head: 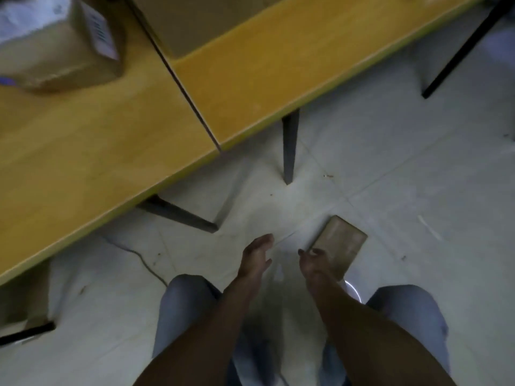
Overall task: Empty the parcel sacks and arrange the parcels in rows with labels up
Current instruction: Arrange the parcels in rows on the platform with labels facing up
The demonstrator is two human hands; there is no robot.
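Three brown cardboard parcels counted. One small flat parcel [341, 243] is down at the pale tiled floor [418, 190]; contact with it cannot be told. One white-labelled box [69, 51] sits on the left yellow table [83, 151], and one cropped box [178, 20] on the right yellow table [278, 65]. The right hand [313, 263] grips the small parcel's near end, fingers curled. The left hand [255, 254] is loosely spread and holds nothing.
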